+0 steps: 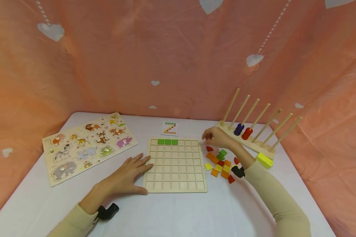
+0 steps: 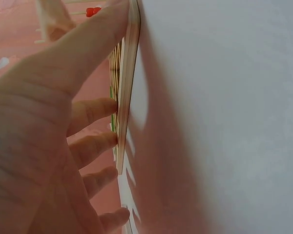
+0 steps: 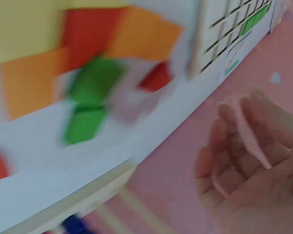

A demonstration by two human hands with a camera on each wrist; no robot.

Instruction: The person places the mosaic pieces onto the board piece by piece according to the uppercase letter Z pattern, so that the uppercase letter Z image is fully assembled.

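Note:
A square wooden grid board point(image 1: 175, 192) lies on the table with three green square tiles point(image 1: 167, 142) side by side in its top row. My left hand point(image 1: 130, 174) rests along the board's left edge, fingers spread and fingertips touching the rim; in the left wrist view the thumb also reaches the board's edge point(image 2: 129, 73). Just right of the board's upper corner hovers my right hand point(image 1: 215, 136), its fingers loosely curled, with nothing visible between thumb and fingers in the right wrist view point(image 3: 254, 161). Loose red, orange, yellow and green pieces point(image 1: 213, 158) lie below it.
A small pattern card point(image 1: 169, 128) lies behind the board. On the left is an animal peg puzzle point(image 1: 90, 144). A wooden rack with upright pegs point(image 1: 256, 144) stands at the right, carrying blue beads point(image 1: 238, 129) and red beads point(image 1: 247, 133). A yellow block point(image 1: 264, 160) sits beside it.

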